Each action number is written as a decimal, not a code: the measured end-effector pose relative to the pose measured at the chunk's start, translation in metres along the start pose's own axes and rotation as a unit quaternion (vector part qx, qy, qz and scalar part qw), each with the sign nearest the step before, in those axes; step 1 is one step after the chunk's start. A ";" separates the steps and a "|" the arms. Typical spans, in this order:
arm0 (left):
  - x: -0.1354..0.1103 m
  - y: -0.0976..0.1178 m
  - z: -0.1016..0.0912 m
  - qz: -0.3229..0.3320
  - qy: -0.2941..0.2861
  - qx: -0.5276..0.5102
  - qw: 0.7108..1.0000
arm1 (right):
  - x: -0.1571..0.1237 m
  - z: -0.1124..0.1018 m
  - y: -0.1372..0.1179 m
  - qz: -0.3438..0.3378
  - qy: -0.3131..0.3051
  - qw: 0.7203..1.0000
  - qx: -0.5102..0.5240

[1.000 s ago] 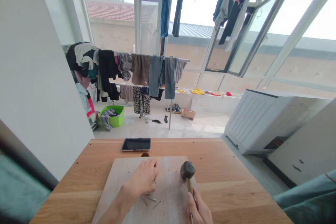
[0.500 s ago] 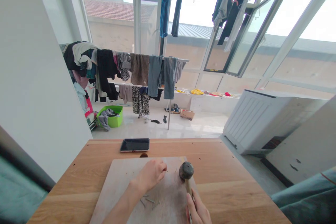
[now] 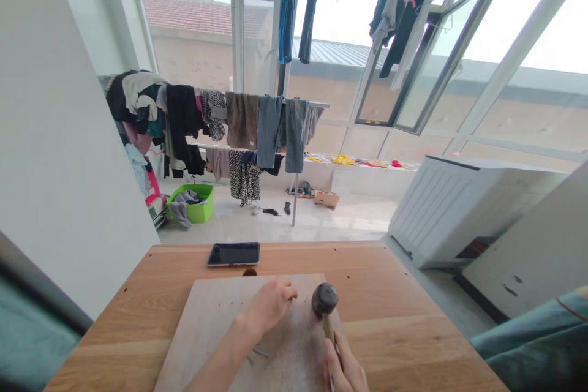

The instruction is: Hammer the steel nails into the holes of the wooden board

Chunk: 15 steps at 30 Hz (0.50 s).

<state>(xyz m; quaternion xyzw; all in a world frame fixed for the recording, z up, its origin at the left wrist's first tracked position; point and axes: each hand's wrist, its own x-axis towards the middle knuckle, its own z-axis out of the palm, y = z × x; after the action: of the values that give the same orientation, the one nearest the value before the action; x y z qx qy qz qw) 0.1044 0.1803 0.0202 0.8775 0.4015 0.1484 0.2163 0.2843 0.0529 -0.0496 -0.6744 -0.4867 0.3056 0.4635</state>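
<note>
Item: hammer (image 3: 324, 299), head over the far right of the pale board (image 3: 215, 318), handle enclosed in the right hand (image 3: 345, 370) grip. The left hand (image 3: 269, 305) is just beside the head, its grip pinched narrow on something too small to tell, with loose nails (image 3: 260, 353) by the wrist. Step judged: lining up a strike, which calls for a short, plumb tap clear of the fingertips; the board's far edge is close, the phone (image 3: 233, 253) lies beyond it, and the tabletop (image 3: 390, 318) is open to the right.

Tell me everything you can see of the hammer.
The hammer has a dark, rounded head on a pale wooden handle. The right hand grips the handle low down, at the picture's bottom edge. The head sits over the right part of the board, close to the left hand; whether it touches the board is unclear.
</note>
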 end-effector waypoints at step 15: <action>-0.008 -0.012 0.022 -0.018 0.121 -0.220 0.968 | 0.003 0.001 0.001 0.049 -0.001 0.999 0.008</action>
<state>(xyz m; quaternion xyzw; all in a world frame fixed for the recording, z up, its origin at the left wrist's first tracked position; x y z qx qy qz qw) 0.1011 0.1749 -0.0052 0.7766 0.3978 0.3342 0.3564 0.2850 0.0558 -0.0502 -0.6936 -0.4510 0.3328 0.4525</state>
